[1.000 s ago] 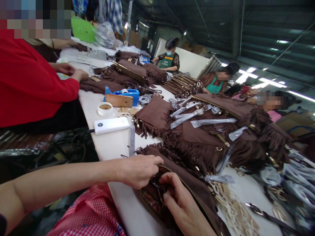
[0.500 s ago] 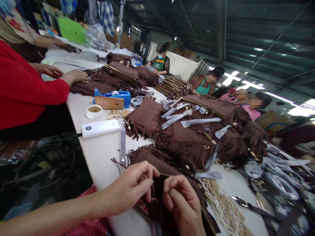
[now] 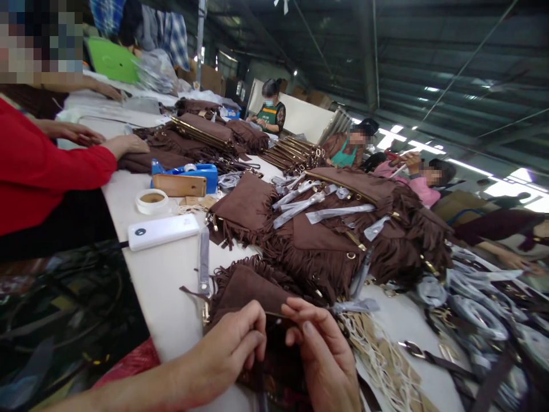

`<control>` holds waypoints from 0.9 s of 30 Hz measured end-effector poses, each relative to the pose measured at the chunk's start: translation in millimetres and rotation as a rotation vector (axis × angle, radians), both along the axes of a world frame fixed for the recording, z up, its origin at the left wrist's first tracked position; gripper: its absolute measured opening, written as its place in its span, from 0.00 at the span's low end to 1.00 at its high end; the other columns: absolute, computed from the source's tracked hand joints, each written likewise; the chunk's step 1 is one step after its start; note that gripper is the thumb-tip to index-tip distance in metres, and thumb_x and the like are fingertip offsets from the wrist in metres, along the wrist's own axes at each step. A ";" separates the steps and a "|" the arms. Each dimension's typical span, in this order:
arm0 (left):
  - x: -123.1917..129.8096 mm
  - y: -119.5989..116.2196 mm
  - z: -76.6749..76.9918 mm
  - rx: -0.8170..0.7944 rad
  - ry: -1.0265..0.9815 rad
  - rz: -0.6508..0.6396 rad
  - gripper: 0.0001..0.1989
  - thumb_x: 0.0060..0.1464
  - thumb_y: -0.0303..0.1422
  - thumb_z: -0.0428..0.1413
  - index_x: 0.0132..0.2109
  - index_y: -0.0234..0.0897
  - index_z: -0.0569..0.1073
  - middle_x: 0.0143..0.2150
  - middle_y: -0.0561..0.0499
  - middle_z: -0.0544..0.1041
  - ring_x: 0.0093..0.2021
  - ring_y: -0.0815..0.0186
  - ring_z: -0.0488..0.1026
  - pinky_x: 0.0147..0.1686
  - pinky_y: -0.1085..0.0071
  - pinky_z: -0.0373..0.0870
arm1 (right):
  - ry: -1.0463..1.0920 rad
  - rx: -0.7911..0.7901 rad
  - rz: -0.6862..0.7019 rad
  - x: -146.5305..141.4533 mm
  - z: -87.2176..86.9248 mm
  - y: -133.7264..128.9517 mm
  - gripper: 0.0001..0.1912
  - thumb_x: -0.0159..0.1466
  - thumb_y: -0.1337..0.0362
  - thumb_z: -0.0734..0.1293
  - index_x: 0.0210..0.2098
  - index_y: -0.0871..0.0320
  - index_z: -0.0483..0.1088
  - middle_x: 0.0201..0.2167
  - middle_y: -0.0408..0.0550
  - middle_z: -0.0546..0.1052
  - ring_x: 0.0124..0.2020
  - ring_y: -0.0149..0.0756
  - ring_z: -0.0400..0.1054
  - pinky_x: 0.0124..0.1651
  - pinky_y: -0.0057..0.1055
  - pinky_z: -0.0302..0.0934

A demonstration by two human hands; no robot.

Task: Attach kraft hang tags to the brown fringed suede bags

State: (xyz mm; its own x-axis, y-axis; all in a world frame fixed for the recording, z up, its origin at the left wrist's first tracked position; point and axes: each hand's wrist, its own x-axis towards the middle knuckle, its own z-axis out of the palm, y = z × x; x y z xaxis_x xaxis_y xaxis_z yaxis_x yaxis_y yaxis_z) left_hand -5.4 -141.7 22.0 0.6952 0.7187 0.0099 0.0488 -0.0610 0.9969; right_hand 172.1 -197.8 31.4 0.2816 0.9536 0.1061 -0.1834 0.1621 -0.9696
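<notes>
Working at the mouth of a brown fringed bag (image 3: pixel 253 289) on the white table (image 3: pixel 167 280), down at 6 o'clock in view. Left hand (image 3: pixel 240 340) is curled over the opening, but honestly can't tell if it's pinching anything. Right hand (image 3: pixel 323 346) has its fingertips up against the gold-edged rim; can't tell whether they actually grip it. My guess: hands facing each other like that keep the mouth accessible. From the hands, a big bag pile (image 3: pixel 321 240) sits at 1 o'clock, the wrapped strap (image 3: pixel 203 263) between 10 and 11, and white strings (image 3: pixel 386 360) between 3 and 4, probably parked there for easy reach.
</notes>
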 end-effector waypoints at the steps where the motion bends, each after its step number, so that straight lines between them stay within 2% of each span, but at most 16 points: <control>1: 0.0 -0.3 -0.7 -0.006 -0.003 -0.002 0.04 0.60 0.27 0.44 0.37 0.39 0.60 0.28 0.57 0.69 0.25 0.72 0.66 0.25 0.77 0.61 | -0.056 -0.025 -0.033 2.8 -3.1 -3.2 0.07 0.64 0.57 0.71 0.38 0.53 0.78 0.44 0.50 0.78 0.36 0.35 0.74 0.34 0.27 0.69; 3: 0.2 -1.6 0.1 -0.006 0.001 -0.003 0.04 0.61 0.27 0.44 0.37 0.40 0.59 0.28 0.58 0.69 0.25 0.73 0.66 0.26 0.77 0.61 | -0.189 -0.078 -0.056 5.0 -6.4 -8.4 0.09 0.64 0.55 0.71 0.38 0.53 0.78 0.38 0.48 0.79 0.30 0.33 0.73 0.32 0.26 0.69; 5: 0.6 -3.0 2.5 0.006 0.013 0.000 0.04 0.61 0.27 0.44 0.37 0.40 0.59 0.27 0.58 0.68 0.25 0.72 0.66 0.26 0.77 0.61 | -0.307 -0.121 -0.051 2.8 -5.6 -10.7 0.12 0.63 0.53 0.72 0.41 0.53 0.78 0.36 0.48 0.80 0.31 0.35 0.73 0.33 0.26 0.69; 7: 1.1 -4.0 4.6 0.014 0.027 0.004 0.05 0.61 0.26 0.44 0.37 0.40 0.60 0.27 0.58 0.67 0.25 0.72 0.66 0.26 0.77 0.61 | -0.394 -0.128 0.006 -1.2 -2.2 -9.3 0.13 0.62 0.53 0.72 0.44 0.52 0.78 0.37 0.48 0.81 0.35 0.37 0.75 0.37 0.27 0.70; 10: 1.2 -4.4 5.1 0.003 0.051 0.002 0.05 0.61 0.26 0.44 0.36 0.40 0.60 0.27 0.58 0.68 0.25 0.71 0.66 0.26 0.77 0.61 | -0.480 -0.077 0.115 -5.7 2.4 -2.8 0.10 0.64 0.55 0.70 0.39 0.53 0.79 0.33 0.47 0.80 0.29 0.34 0.73 0.33 0.26 0.69; 12: 0.3 -3.7 5.4 -0.008 0.068 -0.006 0.05 0.60 0.26 0.45 0.37 0.40 0.60 0.27 0.58 0.68 0.25 0.71 0.66 0.25 0.77 0.61 | -0.460 -0.081 0.154 -7.4 3.0 1.0 0.10 0.65 0.55 0.70 0.35 0.55 0.78 0.27 0.45 0.77 0.23 0.30 0.68 0.27 0.24 0.66; 14: -2.1 -2.7 7.6 0.006 0.072 -0.007 0.05 0.60 0.25 0.44 0.37 0.40 0.60 0.26 0.58 0.68 0.25 0.71 0.66 0.25 0.76 0.61 | -0.357 -0.159 0.174 -9.0 3.0 2.5 0.12 0.66 0.53 0.69 0.36 0.56 0.77 0.22 0.42 0.74 0.18 0.26 0.63 0.21 0.22 0.60; 17: -7.9 -1.0 15.1 0.132 0.066 0.064 0.05 0.61 0.26 0.44 0.37 0.39 0.62 0.27 0.57 0.69 0.27 0.69 0.68 0.29 0.75 0.64 | -0.178 -0.255 0.168 -11.1 6.8 1.1 0.15 0.66 0.51 0.69 0.35 0.57 0.73 0.19 0.39 0.74 0.13 0.21 0.58 0.16 0.18 0.51; 19: -11.2 1.0 19.3 0.200 0.059 0.115 0.05 0.61 0.27 0.44 0.38 0.38 0.64 0.28 0.55 0.71 0.30 0.68 0.69 0.33 0.73 0.65 | -0.118 -0.259 0.151 -11.4 12.5 0.1 0.15 0.64 0.52 0.70 0.32 0.58 0.72 0.22 0.41 0.77 0.14 0.21 0.62 0.16 0.17 0.55; 21: -12.2 4.1 20.1 0.167 0.049 0.116 0.06 0.62 0.27 0.44 0.38 0.38 0.64 0.27 0.57 0.70 0.28 0.69 0.69 0.31 0.74 0.64 | -0.119 -0.262 0.150 -10.1 18.1 0.7 0.16 0.62 0.52 0.72 0.31 0.59 0.72 0.24 0.42 0.78 0.17 0.24 0.67 0.19 0.19 0.62; 24: -9.8 7.5 15.8 0.122 0.054 0.096 0.06 0.61 0.29 0.48 0.35 0.38 0.67 0.24 0.58 0.68 0.24 0.71 0.66 0.27 0.75 0.61 | -0.184 -0.286 0.152 -7.8 22.6 1.7 0.16 0.60 0.51 0.73 0.32 0.59 0.73 0.24 0.42 0.78 0.19 0.27 0.71 0.22 0.21 0.67; 27: -6.2 8.0 11.1 0.165 0.019 0.088 0.07 0.59 0.28 0.51 0.34 0.36 0.73 0.28 0.57 0.69 0.28 0.71 0.67 0.30 0.75 0.63 | -0.312 -0.281 0.158 -7.4 21.7 -1.0 0.16 0.62 0.51 0.71 0.32 0.58 0.74 0.24 0.42 0.78 0.21 0.28 0.73 0.24 0.22 0.70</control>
